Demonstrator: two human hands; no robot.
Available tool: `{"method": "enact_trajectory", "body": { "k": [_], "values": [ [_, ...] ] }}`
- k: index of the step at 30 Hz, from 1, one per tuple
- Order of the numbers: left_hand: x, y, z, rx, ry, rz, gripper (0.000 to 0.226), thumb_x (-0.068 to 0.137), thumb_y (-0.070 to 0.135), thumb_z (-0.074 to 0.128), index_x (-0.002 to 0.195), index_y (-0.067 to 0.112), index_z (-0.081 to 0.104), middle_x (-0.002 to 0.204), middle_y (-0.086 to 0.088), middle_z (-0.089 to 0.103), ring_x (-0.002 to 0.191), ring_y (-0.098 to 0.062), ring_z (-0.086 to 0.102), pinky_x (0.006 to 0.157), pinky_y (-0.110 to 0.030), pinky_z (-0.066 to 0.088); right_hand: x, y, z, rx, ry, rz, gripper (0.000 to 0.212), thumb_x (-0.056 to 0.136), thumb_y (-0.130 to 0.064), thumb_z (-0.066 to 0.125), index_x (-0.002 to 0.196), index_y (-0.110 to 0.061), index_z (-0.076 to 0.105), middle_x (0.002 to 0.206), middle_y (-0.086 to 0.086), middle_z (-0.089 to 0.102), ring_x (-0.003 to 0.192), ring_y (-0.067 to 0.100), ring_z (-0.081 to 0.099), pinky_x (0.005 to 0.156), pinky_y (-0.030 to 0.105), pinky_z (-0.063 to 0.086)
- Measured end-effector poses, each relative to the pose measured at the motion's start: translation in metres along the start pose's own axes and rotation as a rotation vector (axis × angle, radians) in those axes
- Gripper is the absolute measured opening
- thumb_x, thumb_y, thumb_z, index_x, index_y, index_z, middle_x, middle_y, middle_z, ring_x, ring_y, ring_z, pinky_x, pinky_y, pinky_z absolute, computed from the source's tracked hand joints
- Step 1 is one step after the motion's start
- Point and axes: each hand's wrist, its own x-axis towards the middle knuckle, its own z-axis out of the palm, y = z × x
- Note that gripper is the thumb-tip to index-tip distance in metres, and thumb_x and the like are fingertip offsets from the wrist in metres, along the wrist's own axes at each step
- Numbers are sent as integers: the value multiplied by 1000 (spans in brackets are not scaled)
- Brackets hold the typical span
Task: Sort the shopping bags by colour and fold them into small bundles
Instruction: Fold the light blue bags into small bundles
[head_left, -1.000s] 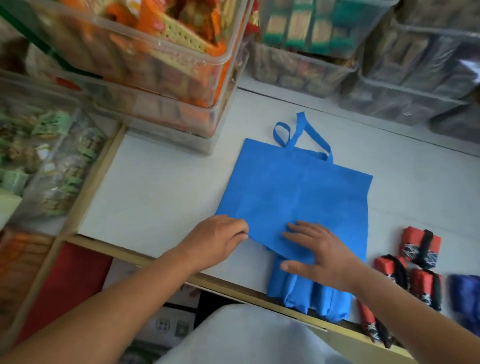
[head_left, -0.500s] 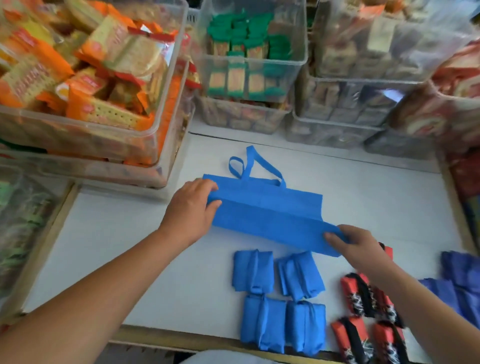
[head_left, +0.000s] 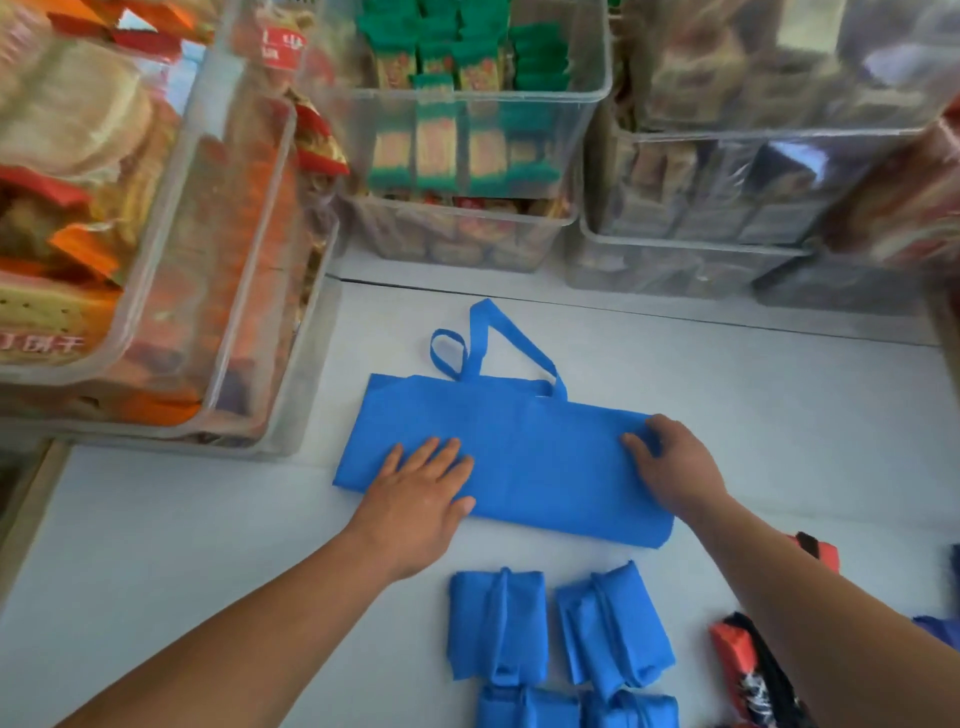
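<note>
Blue shopping bag (head_left: 530, 457) lies flat mid-table (head_left: 182, 519), folded into a wide band. Its handles (head_left: 498, 343) stick out on the far side toward the clear snack bins (head_left: 467, 130).

Left hand (head_left: 415, 488): palm down, fingers straight and a bit spread, pressing the left part of the band. Right hand (head_left: 675, 467): on the right end, thumb out across the fabric and fingers bent at the top edge. Whether it nips a fold or just presses, cannot tell.

Handling, as a judgement: thin non-woven fabric, very light, soft and limp, not fragile. It holds a crease only when pressed and will likely spring or slide on the smooth table, so one flat palm should anchor it. Best taken at the short ends or corners, through all layers at once. The loose handles look apt to flop and snag (tuck them in or use them to wrap).

Finished blue bundles (head_left: 498, 623) sit just in front of the bag, close together. Red-and-black bundles (head_left: 743, 654) lie off to the right, partly hidden by the right forearm.
</note>
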Motion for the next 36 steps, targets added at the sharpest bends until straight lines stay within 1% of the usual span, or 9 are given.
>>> {"method": "enact_trajectory", "body": {
  "k": [2, 4, 9, 13, 15, 18, 25, 34, 36],
  "values": [
    [5, -7, 13, 29, 36, 25, 58, 97, 48, 26, 137, 28, 61, 152, -1, 52, 139, -26, 51, 111, -57, 41, 11, 1, 5, -60, 26, -23, 23, 100, -45, 56, 109, -25, 56, 105, -3, 49, 91, 23, 51, 75, 34, 40],
    [11, -12, 18, 65, 98, 65, 44, 95, 42, 37, 122, 28, 69, 138, -3, 63, 125, -28, 62, 107, -52, 45, 20, 3, 11, -56, 47, -10, 23, 99, -46, 56, 105, -24, 57, 106, -1, 52, 92, 23, 52, 74, 35, 41],
    [23, -32, 34, 42, 157, 75, 46, 100, 49, 34, 140, 39, 55, 162, 2, 38, 151, -26, 34, 118, -55, 15, 23, -6, 18, -117, 140, 18, 24, 96, -44, 60, 106, -23, 55, 118, 7, 54, 102, 30, 52, 75, 39, 44],
    [24, -31, 50, 24, 148, 50, 53, 105, 52, 24, 157, 46, 26, 170, 7, 13, 158, -22, 9, 122, -57, 7, -5, -32, 48, -278, 443, -382, 53, 96, -41, 60, 144, -19, 53, 154, 18, 40, 141, 43, 37, 113, 55, 34],
    [34, -21, 52, 8, 184, -23, 54, 104, 53, 23, 158, 46, 23, 171, 7, 10, 158, -23, 7, 123, -57, 5, -18, -47, 73, -319, 336, -538, 61, 95, -57, 54, 150, -30, 49, 162, 14, 34, 150, 42, 27, 123, 56, 20],
    [49, -8, 52, -33, 232, -93, 57, 103, 57, 22, 159, 45, 21, 171, 7, 6, 158, -21, 1, 124, -55, -2, -16, -47, 100, -440, 127, -469, 70, 95, -77, 29, 158, -48, 24, 171, -1, 15, 157, 33, 9, 124, 60, 8],
    [31, -47, 56, -14, 280, 66, 62, 103, 64, 28, 160, 41, 24, 171, 6, 6, 158, -18, 0, 126, -53, 6, 10, -5, 80, -490, 100, -262, 77, 86, -88, 11, 154, -58, -9, 170, -10, -15, 156, 24, -13, 124, 58, -4],
    [37, -70, 58, -222, 293, 213, 46, 103, 53, 41, 146, 43, 51, 169, 10, 18, 158, -14, 8, 127, -38, -2, 26, 3, 61, -587, 74, -324, 79, 86, -88, 7, 156, -55, -10, 171, -3, -8, 157, 32, -4, 122, 62, 0],
    [36, -67, 56, -240, 270, 192, 46, 104, 52, 36, 145, 42, 53, 168, 10, 19, 157, -13, 8, 126, -37, -3, 21, -5, 57, -630, 162, -402, 76, 94, -80, 17, 161, -45, 8, 171, 8, 8, 156, 37, 9, 123, 62, 2]
  ]
}}
